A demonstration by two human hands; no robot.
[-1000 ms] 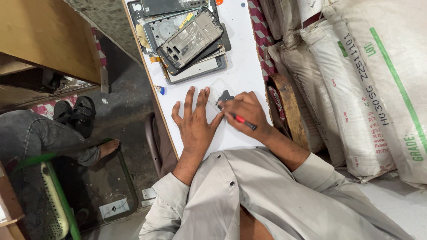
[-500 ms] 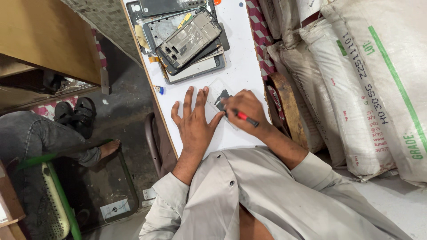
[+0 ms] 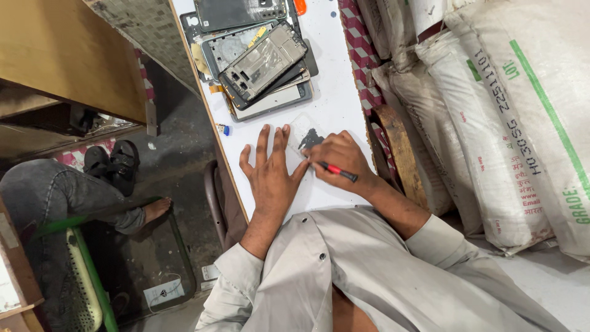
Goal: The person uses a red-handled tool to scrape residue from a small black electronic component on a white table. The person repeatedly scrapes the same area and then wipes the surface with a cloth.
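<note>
At frame center, the left hand point(image 3: 270, 175) lies flat, fingers spread, on the white table point(image 3: 335, 101); the right hand point(image 3: 341, 161) pinches a red-handled screwdriver point(image 3: 337, 171) over a small dark part point(image 3: 310, 140).

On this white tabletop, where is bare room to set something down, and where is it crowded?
Bare: the white table strip between the stack of phone frames and the checkered edge, and the patch below the left hand. Crowded: the stack, and around the right hand with its screwdriver.

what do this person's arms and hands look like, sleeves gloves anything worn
Both hands are bare: no gloves, rings or watch show on the left hand or the right hand. Both arms wear loose, light grey sleeves pushed up the forearms, part of a shirt with small dark buttons.
</note>
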